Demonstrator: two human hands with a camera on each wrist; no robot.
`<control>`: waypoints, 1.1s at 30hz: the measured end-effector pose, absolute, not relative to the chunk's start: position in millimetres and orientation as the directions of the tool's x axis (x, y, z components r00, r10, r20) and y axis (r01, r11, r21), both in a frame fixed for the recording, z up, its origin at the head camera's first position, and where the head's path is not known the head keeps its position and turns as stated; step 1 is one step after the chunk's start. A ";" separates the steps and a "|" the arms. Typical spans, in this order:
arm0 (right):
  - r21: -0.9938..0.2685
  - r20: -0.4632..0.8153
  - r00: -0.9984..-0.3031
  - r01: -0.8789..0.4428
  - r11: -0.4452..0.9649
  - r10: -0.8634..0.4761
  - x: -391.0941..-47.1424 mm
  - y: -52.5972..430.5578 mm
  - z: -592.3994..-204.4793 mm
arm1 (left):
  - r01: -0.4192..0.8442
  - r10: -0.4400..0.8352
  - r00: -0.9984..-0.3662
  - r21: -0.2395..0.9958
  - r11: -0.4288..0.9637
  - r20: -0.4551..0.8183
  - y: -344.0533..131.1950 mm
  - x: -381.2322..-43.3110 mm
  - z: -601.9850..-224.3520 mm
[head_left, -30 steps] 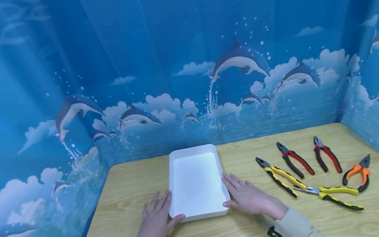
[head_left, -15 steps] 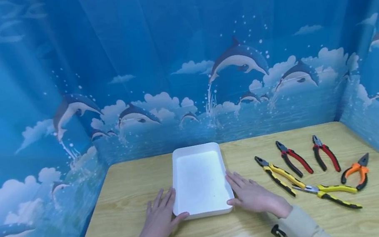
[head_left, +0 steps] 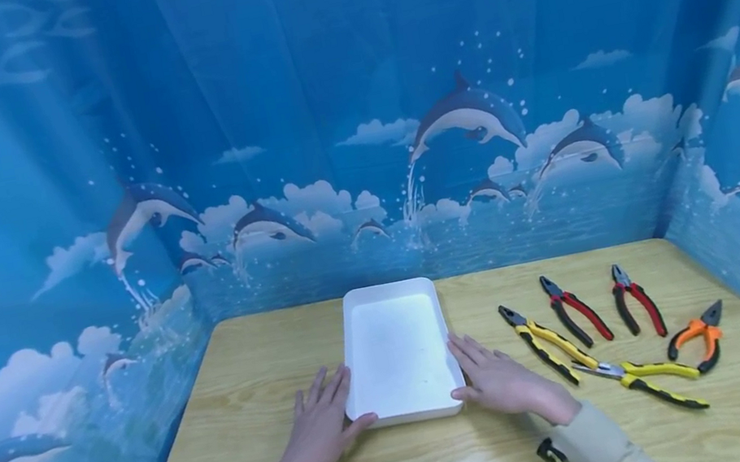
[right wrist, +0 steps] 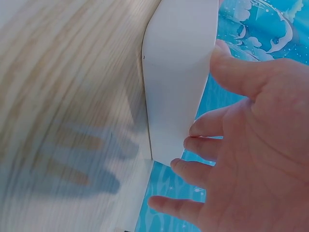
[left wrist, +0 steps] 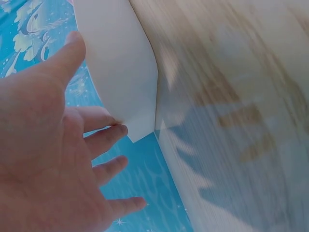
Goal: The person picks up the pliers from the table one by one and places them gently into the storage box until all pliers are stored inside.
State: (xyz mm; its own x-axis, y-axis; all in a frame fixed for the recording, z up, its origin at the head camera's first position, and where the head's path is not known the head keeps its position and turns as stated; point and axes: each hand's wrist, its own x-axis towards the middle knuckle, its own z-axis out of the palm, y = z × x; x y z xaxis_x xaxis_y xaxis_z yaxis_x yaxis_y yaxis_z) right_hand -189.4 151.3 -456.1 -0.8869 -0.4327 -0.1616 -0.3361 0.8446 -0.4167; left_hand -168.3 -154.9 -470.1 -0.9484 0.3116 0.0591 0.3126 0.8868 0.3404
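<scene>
A white rectangular tray [head_left: 400,358] with low walls lies on the wooden table, its inside bare. On its left side the left hand [head_left: 319,430] touches the wall with straight, spread fingers, the thumb at the near left corner. The right hand [head_left: 504,381] mirrors this on the right side, thumb by the near right corner. In the left wrist view, fingertips of the left hand [left wrist: 63,140] meet the tray's outer wall [left wrist: 120,72]. The right wrist view has the right hand [right wrist: 241,140] with fingers extended against the opposite wall [right wrist: 178,82].
Several pliers lie right of the tray: yellow-black pliers [head_left: 541,341], long-nose yellow-black pliers [head_left: 641,375], two red-black pliers [head_left: 576,310] [head_left: 637,299] and orange-black pliers [head_left: 701,338]. A blue dolphin-print curtain [head_left: 319,108] surrounds the wooden table [head_left: 247,376] at the back and sides.
The tray has slid a little to the right along the table, both hands moving with it at its sides. The pliers have stayed where they were.
</scene>
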 end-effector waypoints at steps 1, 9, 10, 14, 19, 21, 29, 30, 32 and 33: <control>-0.417 -0.160 -0.888 -0.336 0.845 -0.432 -189.5 152.1 -456.4 | 0.315 0.314 -0.948 0.342 0.885 0.062 -154.2 -168.0 -469.8; -0.416 -0.155 -0.888 -0.338 0.844 -0.432 -189.3 157.9 -458.0 | 0.317 0.317 -0.947 0.341 0.885 0.058 -148.8 -167.7 -470.7; -0.418 -0.157 -0.888 -0.337 0.844 -0.432 -188.7 158.6 -457.4 | 0.319 0.319 -0.946 0.342 0.884 0.059 -148.2 -167.6 -470.5; -0.421 -0.155 -0.883 -0.347 0.838 -0.443 -189.1 162.2 -459.2 | 0.324 0.323 -0.944 0.340 0.883 0.062 -145.1 -166.4 -470.5; -0.434 -0.150 -0.883 -0.346 0.832 -0.445 -189.1 167.6 -460.5 | 0.327 0.325 -0.944 0.328 0.886 0.065 -140.2 -166.7 -470.5; -0.437 -0.147 -0.885 -0.342 0.832 -0.441 -188.8 169.3 -460.2 | 0.328 0.325 -0.943 0.324 0.887 0.065 -138.3 -167.2 -470.2; -0.444 -0.149 -0.884 -0.340 0.829 -0.442 -186.9 175.1 -459.1 | 0.318 0.317 -0.947 0.317 0.893 0.058 -134.1 -168.0 -471.0; -0.445 -0.149 -0.885 -0.338 0.829 -0.442 -186.5 175.8 -459.0 | 0.319 0.317 -0.947 0.315 0.894 0.058 -133.2 -168.3 -471.1; -0.447 -0.148 -0.884 -0.340 0.828 -0.443 -185.8 177.6 -458.7 | 0.319 0.317 -0.947 0.310 0.896 0.058 -131.2 -168.3 -470.8; -0.450 -0.148 -0.884 -0.340 0.826 -0.444 -185.4 178.7 -458.7 | 0.319 0.317 -0.947 0.305 0.897 0.056 -130.1 -168.1 -470.4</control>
State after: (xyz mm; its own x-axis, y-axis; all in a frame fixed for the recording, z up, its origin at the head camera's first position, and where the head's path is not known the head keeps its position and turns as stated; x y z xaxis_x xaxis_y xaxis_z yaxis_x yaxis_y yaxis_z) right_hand -185.4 178.7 -458.7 -0.8839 -0.4437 -0.1475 -0.3395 0.8260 -0.4500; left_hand -168.1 -130.1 -470.4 -0.9468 0.3170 0.0565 0.3186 0.8973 0.3055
